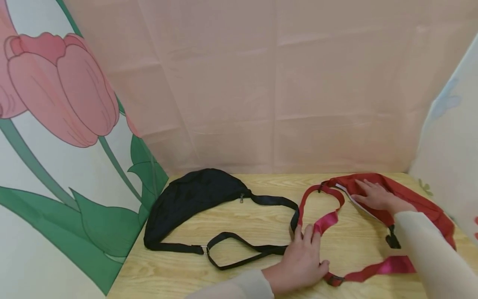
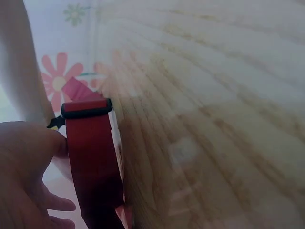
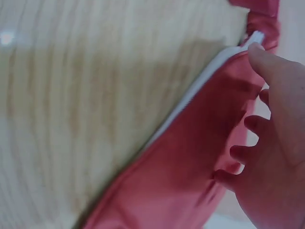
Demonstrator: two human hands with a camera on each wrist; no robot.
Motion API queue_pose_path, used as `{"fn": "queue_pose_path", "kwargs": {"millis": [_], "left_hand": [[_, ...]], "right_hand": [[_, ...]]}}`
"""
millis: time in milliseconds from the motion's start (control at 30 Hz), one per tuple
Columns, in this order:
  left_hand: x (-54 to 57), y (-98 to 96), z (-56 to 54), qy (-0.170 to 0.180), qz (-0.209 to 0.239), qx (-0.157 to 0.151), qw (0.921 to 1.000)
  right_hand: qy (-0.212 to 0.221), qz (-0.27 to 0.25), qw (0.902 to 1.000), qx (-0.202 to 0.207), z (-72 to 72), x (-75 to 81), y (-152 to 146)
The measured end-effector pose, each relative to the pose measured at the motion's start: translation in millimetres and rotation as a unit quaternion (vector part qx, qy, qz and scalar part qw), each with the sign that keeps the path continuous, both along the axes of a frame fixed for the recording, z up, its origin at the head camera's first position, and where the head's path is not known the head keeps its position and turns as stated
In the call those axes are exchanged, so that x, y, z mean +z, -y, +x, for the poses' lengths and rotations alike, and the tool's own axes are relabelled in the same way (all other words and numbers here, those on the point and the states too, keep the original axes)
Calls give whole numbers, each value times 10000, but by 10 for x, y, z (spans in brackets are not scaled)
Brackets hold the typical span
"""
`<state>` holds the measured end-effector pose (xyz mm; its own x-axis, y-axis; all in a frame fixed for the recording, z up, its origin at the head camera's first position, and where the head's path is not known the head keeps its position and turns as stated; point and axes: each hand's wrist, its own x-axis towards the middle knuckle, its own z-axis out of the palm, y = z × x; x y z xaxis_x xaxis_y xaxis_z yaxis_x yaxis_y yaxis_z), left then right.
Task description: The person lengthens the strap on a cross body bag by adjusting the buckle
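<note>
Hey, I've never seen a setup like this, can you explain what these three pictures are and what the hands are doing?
A person wears three cameras. The head view looks down at a wooden table; the other two look out from each wrist. On the table lie a black waist bag and a red waist bag. The left hand rests on the red strap, with the thumb beside it in the left wrist view. The right hand lies flat on the red bag's body, fingers spread, next to its white zipper edge. Neither hand clearly grips anything.
</note>
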<state>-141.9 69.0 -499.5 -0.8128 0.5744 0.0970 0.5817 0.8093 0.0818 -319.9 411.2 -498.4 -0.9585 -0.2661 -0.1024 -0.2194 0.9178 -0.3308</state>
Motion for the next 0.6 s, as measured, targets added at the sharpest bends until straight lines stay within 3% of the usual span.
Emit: {"fn": "queue_pose_path", "kwargs": {"millis": [267,400,600], "left_hand": [[1,-23,-63,-273,-181,-51,9994],[17,-46,-66,-229,-111,217,9994],[48,-90,-84,-4,127,619,9980]], "right_hand": [[79,62,9999,-17,-21,-171,-68],[43,152,9998,-103,-53,-210,-113],[327,159,9987,-361,-100,-223,-178]]}}
